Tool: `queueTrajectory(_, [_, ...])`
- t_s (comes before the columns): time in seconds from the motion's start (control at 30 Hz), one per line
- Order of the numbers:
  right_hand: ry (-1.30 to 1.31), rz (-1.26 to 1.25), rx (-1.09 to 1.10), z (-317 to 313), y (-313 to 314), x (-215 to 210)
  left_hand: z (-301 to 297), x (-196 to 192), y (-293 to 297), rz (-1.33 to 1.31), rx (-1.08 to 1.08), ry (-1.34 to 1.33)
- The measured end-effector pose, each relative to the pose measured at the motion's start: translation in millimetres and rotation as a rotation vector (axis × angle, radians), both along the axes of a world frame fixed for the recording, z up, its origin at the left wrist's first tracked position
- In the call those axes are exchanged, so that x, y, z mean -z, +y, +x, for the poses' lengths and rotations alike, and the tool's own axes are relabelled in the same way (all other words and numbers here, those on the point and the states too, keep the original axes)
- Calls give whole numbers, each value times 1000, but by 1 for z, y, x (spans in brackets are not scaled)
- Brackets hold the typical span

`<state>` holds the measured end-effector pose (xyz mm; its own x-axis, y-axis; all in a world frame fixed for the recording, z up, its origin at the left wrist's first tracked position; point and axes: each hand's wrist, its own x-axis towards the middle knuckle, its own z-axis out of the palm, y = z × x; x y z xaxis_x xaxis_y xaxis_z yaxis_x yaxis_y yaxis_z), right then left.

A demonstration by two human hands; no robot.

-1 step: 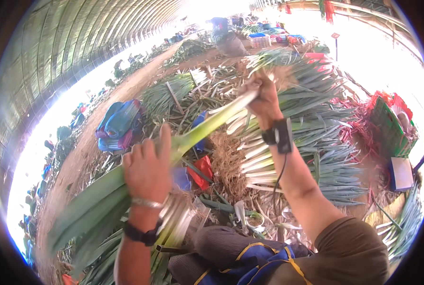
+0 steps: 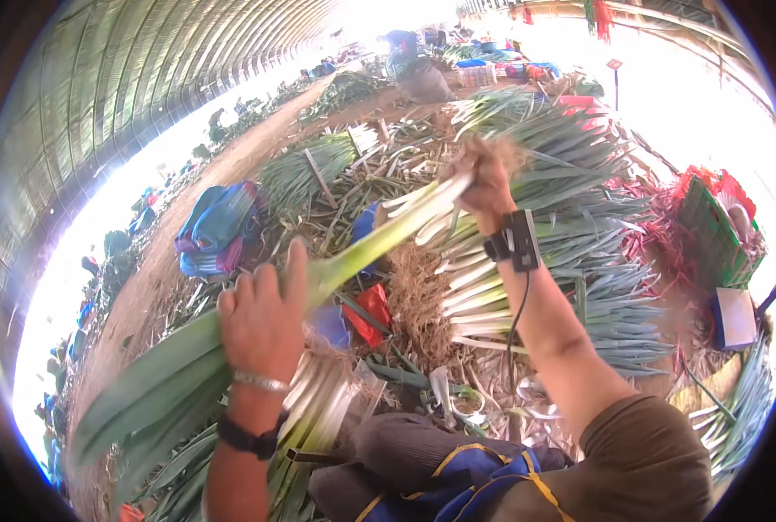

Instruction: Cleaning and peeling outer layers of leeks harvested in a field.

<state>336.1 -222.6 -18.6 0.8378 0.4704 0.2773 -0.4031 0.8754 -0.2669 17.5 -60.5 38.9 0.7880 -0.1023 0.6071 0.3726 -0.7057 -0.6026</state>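
A leek (image 2: pixel 375 241) stretches aslant between my hands, its pale stem up to the right and its broad green leaves down to the left. My left hand (image 2: pixel 264 315) is closed round it where the stem passes into the leaves, one digit sticking up. At the root end my right hand (image 2: pixel 479 178) grips the white stem, with brown roots fraying out beside the fingers. Below my left forearm lies a bundle of leeks (image 2: pixel 323 391). Right of the held leek, a large pile of leeks (image 2: pixel 592 278) has its white ends toward me.
A blue bundle of cloth or sacks (image 2: pixel 218 228) lies to the left. Right stands a green crate (image 2: pixel 710 230) near red strings (image 2: pixel 645 226). A red scrap (image 2: pixel 369 315) lies among loose roots and peelings before my knees. Farther off is a dark sack (image 2: pixel 424 83).
My left hand has shifted slightly left, and the leek's leaves have swung a little left with it. My right hand has barely moved and keeps hold of the root end.
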Motion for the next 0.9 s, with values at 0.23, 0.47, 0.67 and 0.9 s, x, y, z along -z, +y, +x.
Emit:
queueTrajectory(0.23, [279,-459,384,105,-96,231,-138,8,83,14,-203,299])
queueTrajectory(0.47, [-1256,-2761,-300,70,-205,353,-187,23,128,-383,-413,393])
queueTrajectory(0.67, [-1649,-1513,809,-67,29,182,-183,41,162,-622,-356,393])
queueTrajectory(0.9, [-1910,-920,967,-190,235,143,-182,54,208,-914,-304,391])
